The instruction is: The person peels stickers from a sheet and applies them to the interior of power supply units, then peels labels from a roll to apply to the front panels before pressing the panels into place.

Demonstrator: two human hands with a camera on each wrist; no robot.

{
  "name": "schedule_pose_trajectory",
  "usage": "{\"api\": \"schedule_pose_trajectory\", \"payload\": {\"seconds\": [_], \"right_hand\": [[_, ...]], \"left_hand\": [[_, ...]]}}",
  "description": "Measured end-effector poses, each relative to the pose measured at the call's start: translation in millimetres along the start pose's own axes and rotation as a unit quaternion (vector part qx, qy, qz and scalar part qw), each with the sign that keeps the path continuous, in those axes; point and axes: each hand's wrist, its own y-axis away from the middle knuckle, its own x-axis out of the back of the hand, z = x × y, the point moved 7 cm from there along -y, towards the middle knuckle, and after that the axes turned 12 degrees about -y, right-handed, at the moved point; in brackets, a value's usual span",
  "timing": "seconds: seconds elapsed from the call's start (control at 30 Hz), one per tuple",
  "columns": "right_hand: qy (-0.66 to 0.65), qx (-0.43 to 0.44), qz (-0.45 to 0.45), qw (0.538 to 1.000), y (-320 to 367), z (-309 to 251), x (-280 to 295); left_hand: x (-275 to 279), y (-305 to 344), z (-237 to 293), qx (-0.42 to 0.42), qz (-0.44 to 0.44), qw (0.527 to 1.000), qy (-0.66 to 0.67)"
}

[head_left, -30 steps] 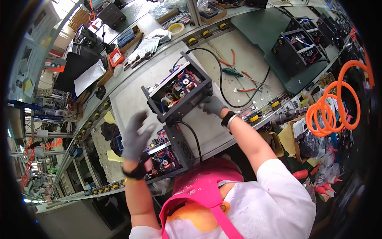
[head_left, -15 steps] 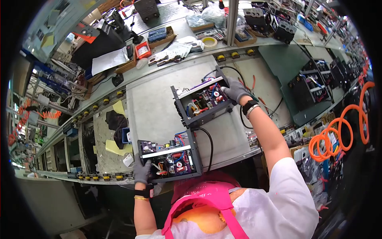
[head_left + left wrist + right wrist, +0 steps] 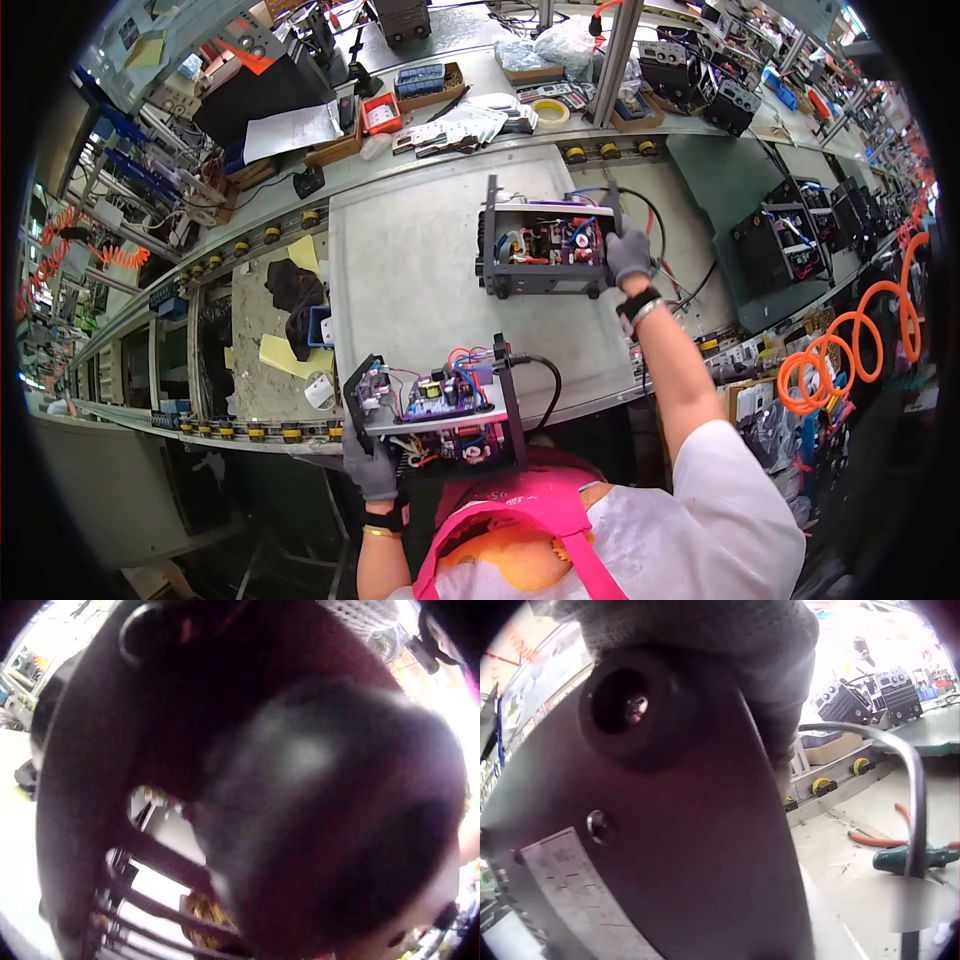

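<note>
Two black-cased electronic units with exposed circuit boards are on the bench. The near unit (image 3: 455,410) stands at the bench's front edge, tilted, and my gloved left hand (image 3: 368,470) grips its left end panel. Close up in the left wrist view, a vented dark panel (image 3: 82,795) fills the left side. My gloved right hand (image 3: 628,258) holds the right end of the far unit (image 3: 550,275), which sits upright farther back. In the right wrist view, the glove (image 3: 705,630) overlaps the top of a dark panel (image 3: 712,817) with a round rubber foot and a label.
A black cable (image 3: 545,375) loops from the near unit. Red-handled pliers (image 3: 877,840) and a green-handled tool (image 3: 900,859) lie right of the far unit. Yellow rollers (image 3: 610,151) line the bench edges. Coiled orange hose (image 3: 805,385) hangs at right.
The far unit has shifted right and turned squarer, with the right hand moving from its front to its right end. My left hand has come down to the near unit, which has turned and tilted.
</note>
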Motion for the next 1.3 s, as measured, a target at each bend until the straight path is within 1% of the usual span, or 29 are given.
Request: {"api": "schedule_pose_trajectory", "payload": {"seconds": [0.03,0.1,0.13,0.17,0.2,0.23,0.3,0.33,0.4,0.43,0.5,0.53,0.57,0.6,0.67,0.7,0.73,0.8,0.9,0.93,0.97,1.03,1.07,1.1,1.17,1.2,1.23,1.27,1.3], "right_hand": [[0.002,0.007,0.044,0.999,14,-3,9],[-0.006,-0.021,0.119,0.993,49,-10,18],[-0.033,0.050,0.165,0.984,67,-15,18],[-0.016,0.089,0.187,0.978,85,-18,12],[-0.054,0.101,0.192,0.975,104,-15,-2],[-0.035,0.120,0.144,0.982,121,-11,-19],[-0.029,0.140,0.076,0.987,150,-24,-31],[0.001,0.156,-0.004,0.988,164,-24,-36],[0.059,0.183,-0.166,0.967,187,-19,-27],[0.071,0.186,-0.205,0.958,193,-29,-10],[0.011,0.117,-0.298,0.947,201,-35,9],[-0.036,0.020,-0.335,0.941,208,-37,13],[-0.083,-0.075,-0.367,0.924,217,-43,15],[-0.199,-0.073,-0.351,0.912,224,-69,18],[-0.260,-0.054,-0.287,0.920,231,-101,8],[-0.291,-0.043,-0.252,0.922,231,-114,5],[-0.265,-0.069,-0.276,0.921,231,-123,0],[-0.211,-0.121,-0.320,0.916,224,-134,-5],[-0.148,-0.080,-0.341,0.925,230,-117,0],[-0.197,-0.069,-0.329,0.921,237,-132,16],[-0.213,-0.069,-0.342,0.912,242,-139,27],[-0.251,-0.076,-0.374,0.890,257,-150,45],[-0.239,-0.058,-0.374,0.894,259,-156,55],[-0.228,-0.041,-0.375,0.897,261,-160,65],[-0.204,0.013,-0.359,0.911,262,-165,80],[-0.195,0.080,-0.348,0.913,261,-170,88],[-0.185,0.146,-0.334,0.913,260,-175,97],[-0.163,0.184,-0.332,0.911,261,-174,101],[-0.161,0.164,-0.310,0.923,261,-167,102]], "left_hand": [[4,5,4,-0.003,0.006,0.999,0.036],[6,13,0,0.000,0.013,0.999,0.029],[6,16,0,0.000,0.016,1.000,0.026],[6,17,0,-0.004,0.015,0.999,0.031],[7,19,0,-0.007,0.015,0.999,0.033],[10,22,-1,-0.012,0.015,0.999,0.032],[6,28,-10,-0.006,0.014,0.997,0.069],[8,30,-7,-0.013,0.019,0.997,0.070],[12,31,-7,-0.014,0.016,0.997,0.070],[12,32,-9,-0.006,0.009,0.998,0.068],[11,36,-10,0.010,-0.002,0.997,0.072],[12,38,-10,0.017,-0.008,0.997,0.074],[11,37,-11,0.023,-0.011,0.997,0.078],[13,36,-9,0.014,0.014,0.997,0.068],[4,42,-31,0.024,0.000,0.998,0.059],[3,39,-32,0.026,-0.007,0.998,0.054],[5,41,-30,0.032,-0.007,0.997,0.065],[12,38,-19,0.000,-0.001,0.999,0.036],[18,31,-9,-0.077,0.030,0.996,0.043],[21,32,-14,-0.067,0.014,0.997,0.041],[30,27,1,-0.090,0.047,0.992,0.070],[40,15,24,-0.098,0.021,0.978,0.182],[44,8,30,-0.099,-0.008,0.986,0.137],[36,4,25,-0.072,-0.037,0.980,0.183],[37,-8,45,-0.114,0.010,0.977,0.179],[38,-15,60,-0.134,-0.019,0.972,0.194],[25,-17,51,-0.152,-0.047,0.962,0.222],[18,-20,56,-0.175,-0.061,0.965,0.185],[10,-23,62,-0.199,-0.074,0.966,0.149]]}}
